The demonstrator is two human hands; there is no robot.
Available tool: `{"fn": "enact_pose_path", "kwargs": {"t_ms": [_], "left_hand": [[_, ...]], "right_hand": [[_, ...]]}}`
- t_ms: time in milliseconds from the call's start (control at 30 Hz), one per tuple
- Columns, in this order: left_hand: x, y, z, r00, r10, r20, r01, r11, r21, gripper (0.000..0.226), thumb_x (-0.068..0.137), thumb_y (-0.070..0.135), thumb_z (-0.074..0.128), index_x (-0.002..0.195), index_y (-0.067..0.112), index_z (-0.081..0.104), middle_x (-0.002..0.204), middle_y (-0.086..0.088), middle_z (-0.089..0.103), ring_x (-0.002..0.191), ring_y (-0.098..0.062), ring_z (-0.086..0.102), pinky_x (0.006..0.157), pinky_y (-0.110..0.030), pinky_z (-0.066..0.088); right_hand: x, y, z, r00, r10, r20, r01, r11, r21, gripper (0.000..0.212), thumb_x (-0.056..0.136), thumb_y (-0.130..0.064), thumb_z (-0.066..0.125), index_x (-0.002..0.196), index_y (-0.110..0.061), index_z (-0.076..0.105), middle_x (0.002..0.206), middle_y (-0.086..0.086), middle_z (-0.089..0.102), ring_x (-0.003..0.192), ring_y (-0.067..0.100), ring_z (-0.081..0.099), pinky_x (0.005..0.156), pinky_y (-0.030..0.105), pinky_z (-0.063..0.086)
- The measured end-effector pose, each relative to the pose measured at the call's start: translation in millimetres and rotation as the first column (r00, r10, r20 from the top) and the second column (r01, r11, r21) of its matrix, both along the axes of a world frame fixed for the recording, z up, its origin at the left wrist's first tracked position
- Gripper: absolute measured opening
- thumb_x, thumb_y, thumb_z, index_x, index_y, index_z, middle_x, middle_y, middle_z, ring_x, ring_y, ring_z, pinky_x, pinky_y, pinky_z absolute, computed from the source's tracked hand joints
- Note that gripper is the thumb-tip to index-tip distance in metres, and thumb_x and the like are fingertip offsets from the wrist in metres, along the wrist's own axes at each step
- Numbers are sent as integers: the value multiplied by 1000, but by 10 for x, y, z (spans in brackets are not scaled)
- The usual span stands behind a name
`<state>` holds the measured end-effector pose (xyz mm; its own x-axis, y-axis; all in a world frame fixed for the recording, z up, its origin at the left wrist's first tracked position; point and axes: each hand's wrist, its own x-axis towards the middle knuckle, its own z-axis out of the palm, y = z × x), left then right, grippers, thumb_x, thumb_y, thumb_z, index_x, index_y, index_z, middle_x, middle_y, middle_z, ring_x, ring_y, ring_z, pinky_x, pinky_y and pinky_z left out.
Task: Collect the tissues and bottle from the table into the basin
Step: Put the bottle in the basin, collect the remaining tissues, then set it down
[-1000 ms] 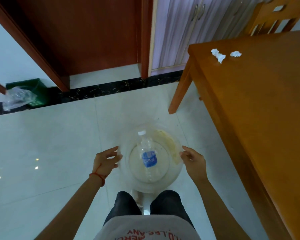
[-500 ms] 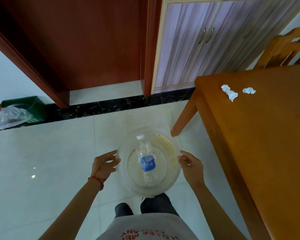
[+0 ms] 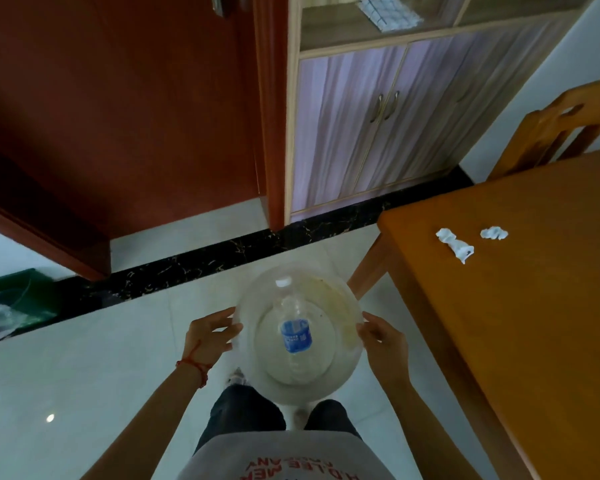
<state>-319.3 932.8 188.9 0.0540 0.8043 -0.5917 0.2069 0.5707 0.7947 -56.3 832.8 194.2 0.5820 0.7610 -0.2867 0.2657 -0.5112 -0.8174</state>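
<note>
Left hand and right hand grip opposite rims of the basin, bottle lying inside.

two tissues, one bottle, one basin

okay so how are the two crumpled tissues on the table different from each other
The left tissue is the larger one, a long twisted strip running diagonally; the right tissue is a small, compact wad. The left tissue lies closer to the table edge facing the basin, the right tissue farther in. Both are white, crumpled, and lie apart on the table, not yet collected.
</note>
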Motion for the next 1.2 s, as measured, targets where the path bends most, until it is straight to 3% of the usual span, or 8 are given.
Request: {"fn": "enact_pose_path", "kwargs": {"t_ms": [100,267,367,500,600,867,1033,1200], "left_hand": [[92,414,-16,995,-100,1,100,995,5,39,78,2,67,116,6,61,101,-20,65,97,-34,61,83,-44,53],[320,1223,58,940,-341,27,341,940,5,40,79,1,65,118,7,59,91,-11,64,95,-30,59,72,-35,53],[514,1624,75,877,-481,20,481,877,4,43,80,0,64,121,6,57,111,-22,62,106,-37,58,85,-46,52],[813,1904,97,790,-612,21,612,791,23,44,80,-2,62,123,3,55,117,-24,60,104,-36,57,85,-45,52],[1038,1958,118,723,-691,21,690,723,34,43,81,-3,61,123,2,55,112,-21,59,101,-33,56,76,-35,52],[1543,1879,107,610,-792,21,792,610,31,45,82,-6,58,126,-1,50,88,-4,60,90,-27,55,49,-11,53],[1771,1818,102,579,-815,19,815,579,27,44,82,-4,59,125,2,51,82,1,60,74,-15,58,50,-15,55],[1889,1855,37,572,-820,26,820,572,16,42,82,-2,59,124,3,54,86,-3,62,87,-28,61,61,-27,54]], "right_hand": [[-1,190,6,996,-85,-14,84,996,-9,26,86,-15,59,112,-9,63,86,1,67,82,18,63,85,31,51],[-128,421,83,948,-319,-5,319,948,1,26,87,-17,58,112,-12,63,87,0,65,79,12,60,80,25,48],[-202,496,90,900,-436,-13,436,900,5,24,87,-18,58,110,-13,65,88,0,67,77,7,61,71,14,44],[-305,491,89,804,-593,-31,594,804,30,23,86,-17,59,107,-14,66,84,-5,65,77,-1,59,74,20,47],[-349,429,74,734,-678,-42,679,734,23,24,86,-16,59,109,-12,65,85,-3,65,79,9,62,79,26,49],[-272,181,39,608,-792,-57,793,610,-9,27,85,-19,61,111,-14,64,87,5,71,84,20,66,83,35,52],[-130,96,7,592,-804,-54,804,594,-15,26,85,-20,60,110,-15,64,87,5,71,84,21,66,82,35,53],[22,110,-4,599,-799,-56,799,601,-22,26,85,-20,59,110,-15,64,86,4,70,83,20,65,79,32,51]]}}
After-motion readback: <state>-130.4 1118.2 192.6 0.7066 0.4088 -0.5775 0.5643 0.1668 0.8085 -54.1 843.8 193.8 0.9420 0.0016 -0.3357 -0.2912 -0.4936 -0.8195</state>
